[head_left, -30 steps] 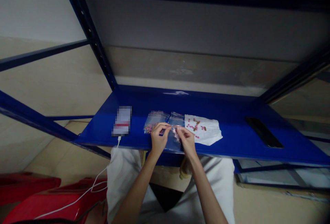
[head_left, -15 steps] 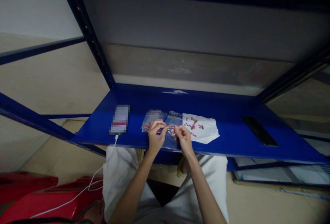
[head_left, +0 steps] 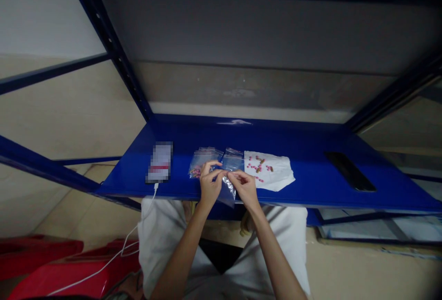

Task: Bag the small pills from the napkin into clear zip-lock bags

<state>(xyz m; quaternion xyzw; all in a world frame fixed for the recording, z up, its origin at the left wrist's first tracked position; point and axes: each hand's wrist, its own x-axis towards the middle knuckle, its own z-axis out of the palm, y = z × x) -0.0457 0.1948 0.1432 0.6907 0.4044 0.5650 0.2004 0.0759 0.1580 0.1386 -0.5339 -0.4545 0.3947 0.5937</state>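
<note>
My left hand [head_left: 210,184] and my right hand [head_left: 244,186] pinch the top edge of one small clear zip bag [head_left: 228,188] between them, just above the front edge of the blue metal shelf [head_left: 297,143]. The bag hangs down between my hands, and its contents are too small to make out. Behind my hands lie several more clear bags [head_left: 207,158], some holding pink pieces. To the right a white sheet [head_left: 276,175] carries several small pink and brown capsules [head_left: 257,167].
A phone [head_left: 159,161] with a white cable [head_left: 113,258] lies at the left of the shelf. A dark flat phone [head_left: 349,171] lies at the right. Blue uprights [head_left: 113,51] frame the rack. Red plastic objects [head_left: 55,272] sit on the floor at lower left.
My hands have drawn closer together along the bag's top edge, and the bag now hangs lower over the shelf's front edge. The view has shifted slightly.
</note>
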